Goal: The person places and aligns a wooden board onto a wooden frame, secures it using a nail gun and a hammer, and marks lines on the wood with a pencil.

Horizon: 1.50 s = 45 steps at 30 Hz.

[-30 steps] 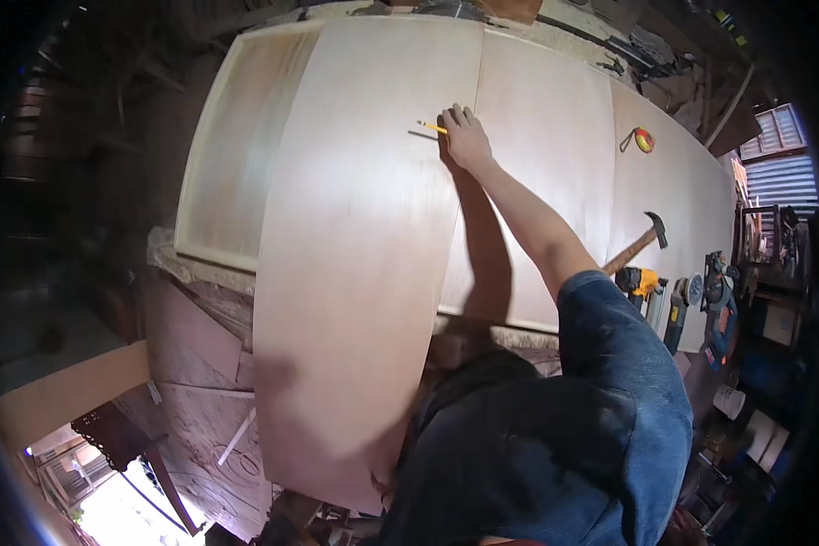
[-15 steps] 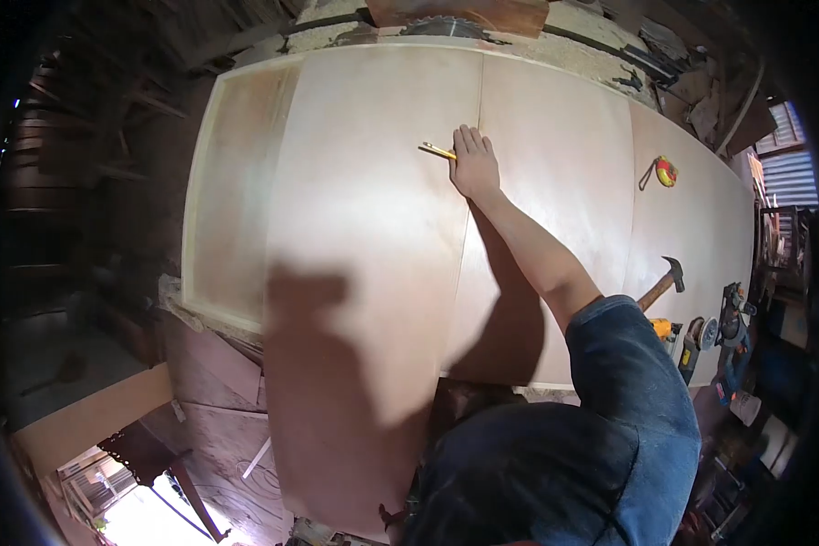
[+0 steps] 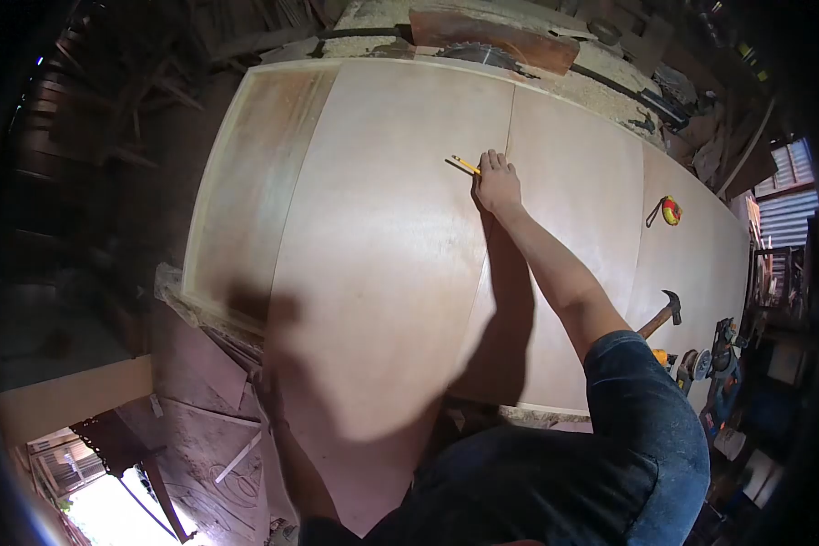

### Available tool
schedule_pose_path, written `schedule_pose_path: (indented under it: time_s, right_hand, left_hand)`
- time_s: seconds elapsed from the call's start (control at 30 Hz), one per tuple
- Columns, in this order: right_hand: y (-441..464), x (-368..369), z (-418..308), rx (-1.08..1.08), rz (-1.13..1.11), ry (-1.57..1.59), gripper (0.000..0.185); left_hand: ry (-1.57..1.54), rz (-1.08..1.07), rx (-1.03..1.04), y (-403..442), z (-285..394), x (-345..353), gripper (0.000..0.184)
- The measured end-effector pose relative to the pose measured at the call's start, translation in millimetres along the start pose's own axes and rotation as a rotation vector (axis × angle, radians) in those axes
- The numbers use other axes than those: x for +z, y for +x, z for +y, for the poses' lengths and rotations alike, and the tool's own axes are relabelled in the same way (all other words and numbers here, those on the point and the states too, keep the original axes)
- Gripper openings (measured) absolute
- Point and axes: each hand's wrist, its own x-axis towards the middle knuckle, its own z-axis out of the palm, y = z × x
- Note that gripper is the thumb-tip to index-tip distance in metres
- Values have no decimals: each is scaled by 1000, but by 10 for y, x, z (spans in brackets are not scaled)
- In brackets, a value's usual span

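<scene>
My right hand rests on a large plywood sheet, close to its seam with the neighbouring sheet. A yellow pencil is held in that hand, its end sticking out to the left; the fingers reach forward over the wood. In dark shadow at the lower left, my left hand is at the sheet's long left edge and appears to grip it; its fingers show poorly. Along the far left, a pale wooden frame borders a recessed strip beside the sheet.
A tape measure and a claw hammer lie on the right-hand sheets. Power tools sit at the right edge. Beyond the panel's far edge are a circular saw blade and sawdust. Scrap wood is piled at the back right.
My left hand has come into view at the sheet's left edge. The right hand stays near the seam with the pencil. The camera view has shifted, and the sheet's left edge sits differently against the frame.
</scene>
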Motion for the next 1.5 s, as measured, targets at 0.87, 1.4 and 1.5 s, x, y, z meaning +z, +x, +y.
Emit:
schedule_pose_path:
  time_s: [0.87, 1.4, 1.5]
  right_hand:
    - [1794, 426, 1093, 15, 294, 4, 52]
    - [1806, 434, 1107, 69, 229, 11, 54]
    - [1787, 480, 988, 125, 291, -7, 52]
  left_hand:
    - [324, -305, 91, 705, 160, 164, 55]
    - [268, -280, -22, 625, 537, 96, 49]
    - [274, -241, 37, 673, 4, 155, 51]
